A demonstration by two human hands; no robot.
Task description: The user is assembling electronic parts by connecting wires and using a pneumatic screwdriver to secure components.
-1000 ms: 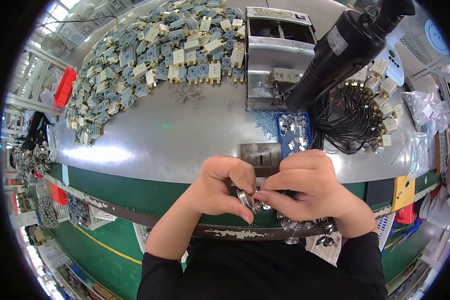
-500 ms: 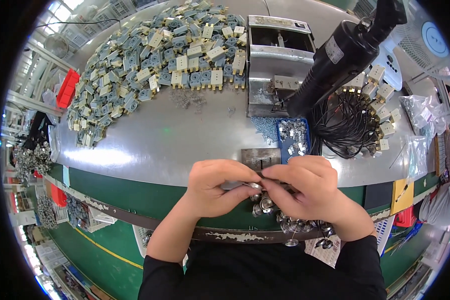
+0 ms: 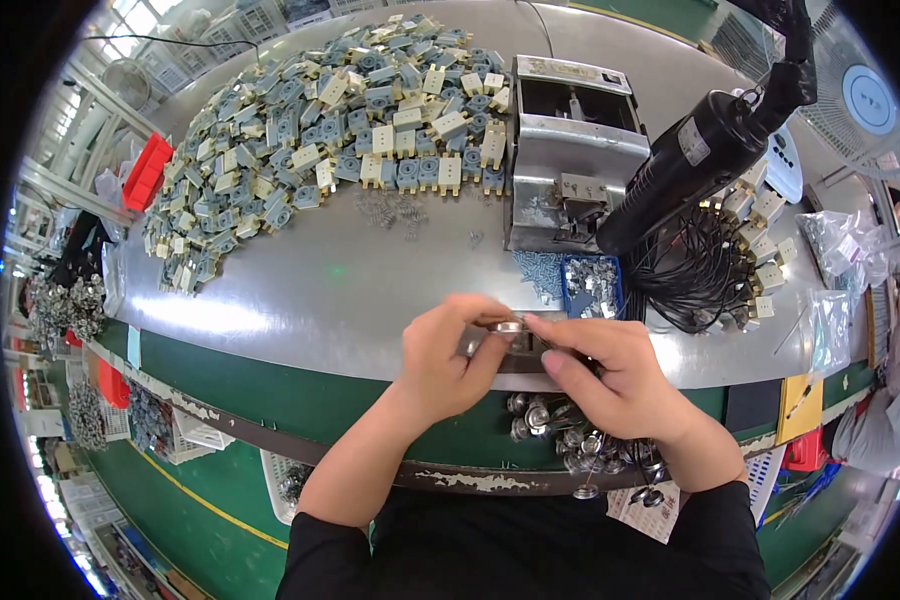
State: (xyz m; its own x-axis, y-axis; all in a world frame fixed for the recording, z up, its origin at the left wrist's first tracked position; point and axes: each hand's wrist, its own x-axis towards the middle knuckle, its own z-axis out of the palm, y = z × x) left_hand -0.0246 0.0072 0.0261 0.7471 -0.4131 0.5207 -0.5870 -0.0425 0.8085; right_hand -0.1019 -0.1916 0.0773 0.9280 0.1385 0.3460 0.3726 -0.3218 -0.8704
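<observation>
Between the thumb and fingers of my left hand [image 3: 442,352] is a small round silver metal part [image 3: 508,327], held edge-on. My right hand [image 3: 618,375] meets it from the other side. Its index fingertip is against the part and its thumb is bent below; a thin dark piece seems to lie between them, too small to name. Both hands are above a flat steel block [image 3: 523,366] at the table's front. Close below my right hand, a cluster of similar round silver parts [image 3: 538,416] lies along the green table edge, partly covered by that hand.
Beyond my hands are a blue tray [image 3: 567,300] of small metal pieces, loose screws [image 3: 538,272], and a steel device [image 3: 560,135]. A black cylindrical tool [image 3: 680,170] leans over black cables [image 3: 670,285]. Grey and cream blocks [image 3: 340,130] are heaped at far left, springs [image 3: 388,210] before them.
Both hands have moved up, away from the cluster and over the steel block. The round part shows more clearly in my left hand. The whole view has shifted slightly.
</observation>
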